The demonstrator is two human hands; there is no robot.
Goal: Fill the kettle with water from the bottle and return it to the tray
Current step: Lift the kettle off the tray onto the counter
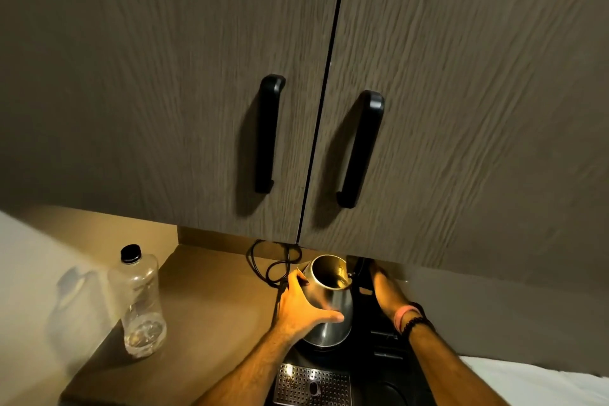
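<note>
A steel kettle (pixel 329 303) with its lid open stands on the black tray (pixel 379 372) under the cabinet. My left hand (pixel 301 307) wraps the kettle's left side, thumb across its front. My right hand (pixel 384 293) reaches along the kettle's right side where its black handle is; the fingers are hidden under the cabinet edge. A clear plastic bottle (pixel 140 300) with a black cap stands upright on the counter to the left, capped, with a little water at the bottom.
Two brown cabinet doors with black handles (pixel 268 134) hang low over the counter (pixel 211 307). A black power cord (pixel 270 264) coils behind the kettle. A perforated metal drip grate (pixel 313 384) sits in the tray's front. White fabric (pixel 543 382) lies at lower right.
</note>
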